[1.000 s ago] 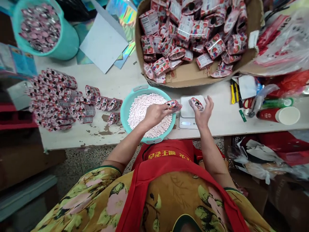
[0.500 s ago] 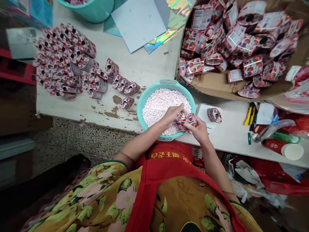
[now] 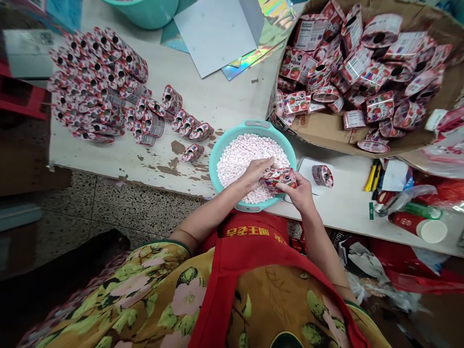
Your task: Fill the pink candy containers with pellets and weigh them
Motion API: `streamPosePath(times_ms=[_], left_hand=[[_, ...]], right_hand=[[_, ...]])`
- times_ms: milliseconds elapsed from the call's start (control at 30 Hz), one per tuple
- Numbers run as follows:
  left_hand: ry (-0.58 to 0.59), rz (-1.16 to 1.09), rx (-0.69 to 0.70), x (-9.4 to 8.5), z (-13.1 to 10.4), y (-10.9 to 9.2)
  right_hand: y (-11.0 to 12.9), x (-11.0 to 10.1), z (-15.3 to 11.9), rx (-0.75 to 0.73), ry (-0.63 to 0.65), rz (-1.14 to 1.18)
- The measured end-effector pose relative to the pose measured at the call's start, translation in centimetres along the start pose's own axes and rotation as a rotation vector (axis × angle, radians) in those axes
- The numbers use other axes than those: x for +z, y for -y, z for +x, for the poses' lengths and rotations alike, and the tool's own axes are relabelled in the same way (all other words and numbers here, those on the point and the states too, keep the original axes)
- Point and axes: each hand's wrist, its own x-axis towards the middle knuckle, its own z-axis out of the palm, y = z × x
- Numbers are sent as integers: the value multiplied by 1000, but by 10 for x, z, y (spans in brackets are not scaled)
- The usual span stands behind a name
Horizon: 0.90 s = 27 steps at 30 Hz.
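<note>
Packet [image 3: 282,179] with red strawberry print is held between our two hands, over the near right part of the turquoise basin [image 3: 213,166] and just above the white pellets [image 3: 237,157] in it. Its long axis runs nearly level from side to side, one end pointing left into the basin, the other pointing right toward the basin's rim, a printed face turned up to us. Our right hand [image 3: 302,195] has a closed grip on the right-hand end, thumb along its near edge. Our left hand [image 3: 255,173] reaches in from the basin's left, fingers bunched at the packet's left end; whether that grip pinches the packet or some pellets, we cannot tell.

Just right of the basin we have a white scale [image 3: 307,169] bearing a second packet [image 3: 322,175], its holed end showing. Left of the basin, clustered packets [image 3: 90,82] crowd the table [image 3: 232,104], many with dark holes facing us. Beyond the basin and to its right, a cardboard box [image 3: 319,128] holds loose packets [image 3: 380,106] pointing every which way
</note>
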Motion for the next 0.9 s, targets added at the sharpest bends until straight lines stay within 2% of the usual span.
streamPosePath(times_ms=[133,300,400,467,567,667,767,833,900], left_hand=[[-4,-14,3,-3,-1,-1],[12,8,12,-7,3,7],[43,0,29,-12,5,9],[23,59,68,-17,3,6],[-4,354,307,-23,-10,-4],[25,938,563,-25,-28,-15],[-19,1489,629,-31,-38,-27],[-90,1663,614,-44,-42,-41],[-274,1704,553,-67,-51,-59]], right_hand=[[2,1,-2,-43,-9,19],[-10,6,2,12,-10,21],[-17,7,2,0,12,50],[-19,4,3,-19,13,71],[-24,0,7,-78,-44,128],[-29,8,18,-157,-55,129],[-26,35,31,-267,11,78],[-18,53,34,-380,18,41],[-9,57,32,-490,-26,-34]])
